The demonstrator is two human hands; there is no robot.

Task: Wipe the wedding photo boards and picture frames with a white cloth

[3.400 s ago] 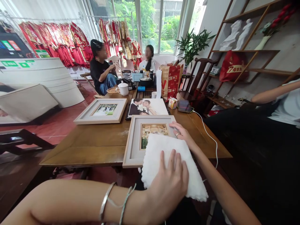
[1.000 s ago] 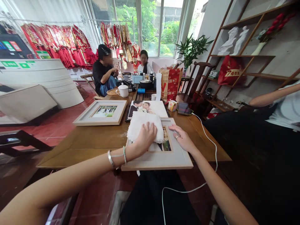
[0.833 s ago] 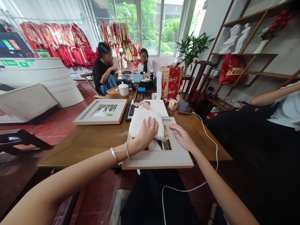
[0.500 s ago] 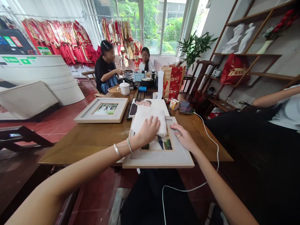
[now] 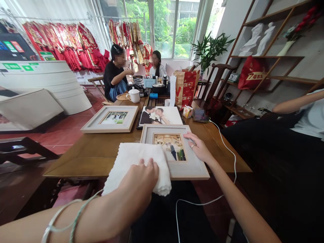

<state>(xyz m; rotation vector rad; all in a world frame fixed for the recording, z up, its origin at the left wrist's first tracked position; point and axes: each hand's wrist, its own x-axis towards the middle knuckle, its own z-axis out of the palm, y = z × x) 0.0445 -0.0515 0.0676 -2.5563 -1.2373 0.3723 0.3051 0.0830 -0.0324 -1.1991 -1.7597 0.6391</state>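
A light wooden picture frame [image 5: 149, 131] with a pale mat and a wedding photo [image 5: 170, 147] lies at the table's near edge, its front overhanging. My left hand [image 5: 140, 177] presses a folded white cloth [image 5: 131, 153] with bent fingers over the frame's near left corner. The cloth covers that corner and droops past the edge. On the frame's right side rests my right hand [image 5: 199, 146], fingers stretched flat over the border and a ring on one of them; its thumb is hidden.
Behind the frame lies a large couple photo print [image 5: 172, 116]. Left of it is another framed picture [image 5: 108, 118]. A white lidded mug [image 5: 134, 95], paper bag [image 5: 187, 89] and small box [image 5: 187, 111] stand farther back. A white cable [image 5: 225, 145] hangs off the right side. Two people sit beyond.
My left hand has pulled the cloth from the frame's upper middle toward me and to the left, uncovering the photo and the print behind. My right hand has stayed in place.
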